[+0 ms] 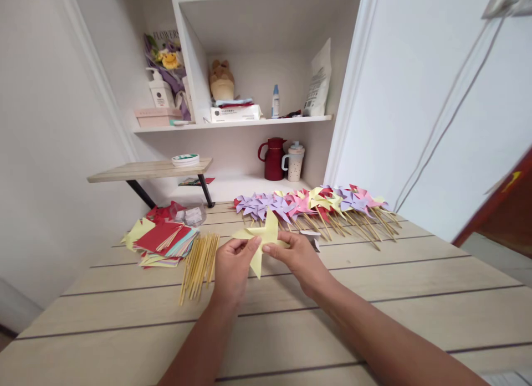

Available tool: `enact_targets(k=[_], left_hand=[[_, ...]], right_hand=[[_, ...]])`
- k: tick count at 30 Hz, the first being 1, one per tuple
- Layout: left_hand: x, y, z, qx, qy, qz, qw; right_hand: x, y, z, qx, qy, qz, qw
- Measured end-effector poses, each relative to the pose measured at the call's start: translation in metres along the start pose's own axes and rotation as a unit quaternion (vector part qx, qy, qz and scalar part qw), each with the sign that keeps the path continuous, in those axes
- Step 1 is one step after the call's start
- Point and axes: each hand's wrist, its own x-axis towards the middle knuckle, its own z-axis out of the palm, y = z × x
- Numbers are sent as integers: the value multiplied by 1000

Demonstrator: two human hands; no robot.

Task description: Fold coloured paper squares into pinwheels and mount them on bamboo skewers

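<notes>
A yellow paper pinwheel (pixel 270 229) is held up above the table between both hands, with no stick visible on it. My left hand (pixel 235 264) pinches its left side, thumb near the centre. My right hand (pixel 297 258) grips the right side, its thumb also close to the middle. Just left of my left hand lies a bundle of thin wooden sticks (pixel 199 267). Farther left is a pile of coloured paper squares (pixel 162 239), red on top. Behind the hands, finished pinwheels (pixel 299 203) on sticks lie in a row, in purple, pink, red and yellow.
The slatted wooden table (pixel 394 297) runs up to a white shelf unit (pixel 233 125). A small raised stand (pixel 153 169) at the left carries a round white container (pixel 185 160). A red jug (pixel 274 159) and a lidded cup (pixel 295 161) stand at the back. Clear plastic boxes (pixel 193 214) sit beside the stand.
</notes>
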Motion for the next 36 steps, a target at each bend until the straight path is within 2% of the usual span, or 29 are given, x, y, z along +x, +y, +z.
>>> enact_targets(k=[10, 14, 17, 20, 23, 26, 31, 36], left_hand=[[-1, -4, 1, -39, -24, -37, 998], [1, -2, -2, -41, -71, -57, 995], [2, 2, -8, 5, -108, -30, 994], [4, 6, -15, 127, -77, 42, 988], [7, 9, -19, 258, -28, 130, 957], [8, 12, -20, 331, 6, 189, 924], [5, 14, -15, 374, -40, 215, 901], [3, 14, -10, 389, -46, 235, 890]], right_hand=[[0, -1, -1, -14, 5, -19, 1000], [2, -2, -5, -51, 10, -15, 999], [3, -5, -9, -89, 19, -13, 996], [4, -9, -13, -159, 37, -18, 986], [2, -14, -16, -246, 49, -43, 967], [0, -17, -16, -334, 55, -90, 937], [0, -14, -14, -455, 62, -143, 877], [1, -11, -13, -515, 45, -179, 837]])
